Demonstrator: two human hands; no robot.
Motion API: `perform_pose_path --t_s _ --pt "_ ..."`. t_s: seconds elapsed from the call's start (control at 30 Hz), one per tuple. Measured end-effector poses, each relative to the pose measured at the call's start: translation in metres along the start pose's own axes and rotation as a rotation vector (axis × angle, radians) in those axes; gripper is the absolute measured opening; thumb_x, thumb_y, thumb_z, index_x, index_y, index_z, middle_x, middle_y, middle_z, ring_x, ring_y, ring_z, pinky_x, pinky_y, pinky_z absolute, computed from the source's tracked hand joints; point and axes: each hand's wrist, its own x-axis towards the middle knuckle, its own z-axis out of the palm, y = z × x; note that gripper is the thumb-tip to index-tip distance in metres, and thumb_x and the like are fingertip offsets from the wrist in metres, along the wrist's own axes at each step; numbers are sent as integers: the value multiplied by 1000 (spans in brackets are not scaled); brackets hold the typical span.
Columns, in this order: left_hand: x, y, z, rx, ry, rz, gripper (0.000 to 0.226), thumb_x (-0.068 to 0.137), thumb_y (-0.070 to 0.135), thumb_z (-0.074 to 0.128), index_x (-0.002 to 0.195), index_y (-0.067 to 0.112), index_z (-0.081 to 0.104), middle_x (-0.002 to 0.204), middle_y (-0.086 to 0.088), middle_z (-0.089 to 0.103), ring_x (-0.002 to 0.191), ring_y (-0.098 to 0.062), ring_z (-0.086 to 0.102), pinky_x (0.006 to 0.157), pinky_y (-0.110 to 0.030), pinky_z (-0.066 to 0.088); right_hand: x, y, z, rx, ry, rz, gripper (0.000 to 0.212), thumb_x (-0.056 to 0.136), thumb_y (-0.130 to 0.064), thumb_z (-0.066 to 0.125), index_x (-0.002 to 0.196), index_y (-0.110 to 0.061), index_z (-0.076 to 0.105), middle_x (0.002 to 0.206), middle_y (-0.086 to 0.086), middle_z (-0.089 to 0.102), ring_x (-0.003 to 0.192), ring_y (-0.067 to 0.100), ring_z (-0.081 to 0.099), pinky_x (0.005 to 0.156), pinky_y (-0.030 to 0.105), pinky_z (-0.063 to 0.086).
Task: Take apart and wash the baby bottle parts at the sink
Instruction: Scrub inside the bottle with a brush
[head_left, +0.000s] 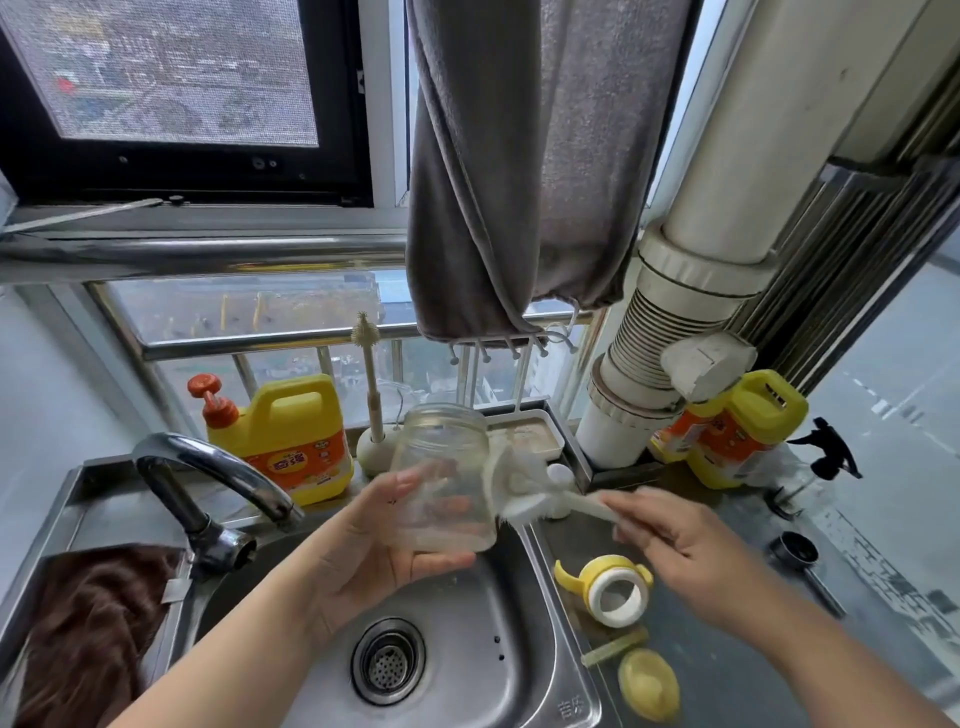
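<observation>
Left hand (363, 540) fingers (441, 561) curled round the clear bottle body (447, 478), thumb across its front, holding it above the sink (467, 649) with the open mouth tipped up and away. The bottle is see-through, wide-necked, threaded at the rim, a little cloudy low down. Right hand (680, 561) fingers (623, 512) pinched on the pale handle of a white bottle brush (524, 499), whose bristly head sits against the bottle's right side; brush and hand are smeared with motion, so the exact contact is hard to read. On the steel desk (727, 675) just right of the basin lie the yellow collar with handles (608, 582), white ring facing up, a yellow cap (649, 686) nearer the camera, and a pale strip (613, 647) between them, too blurred to name. Faucet (218, 488) arches at left. Yellow detergent jug (291, 441) stands behind. A brown cloth (88, 639) at lower left is cut off by the frame edge.
</observation>
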Motion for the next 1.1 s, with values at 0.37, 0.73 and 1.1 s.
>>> perform_pose_path --t_s 0.37,0.73,1.1 --pt "0 -5 6 -2 -62 9 84 41 31 93 118 14 66 121 -24 61 106 -42 62 84 -52 54 6 -14 11 162 142 24 45 76 -78 44 93 -45 68 85 -14 61 81 5 60 68 11 42" --pt "0 -9 11 -29 -47 9 89 38 30 94 120 13 64 120 -26 61 98 -40 66 76 -48 56 13 -26 8 314 68 173 35 72 -61 54 83 -33 72 87 -16 71 85 -4 64 72 11 45" --pt "-5 -6 11 -80 -49 15 88 41 31 94 121 9 64 123 -25 60 100 -40 64 74 -48 57 13 -23 2 284 127 244 31 72 -55 52 84 -33 70 70 -23 68 70 -9 59 62 9 40"
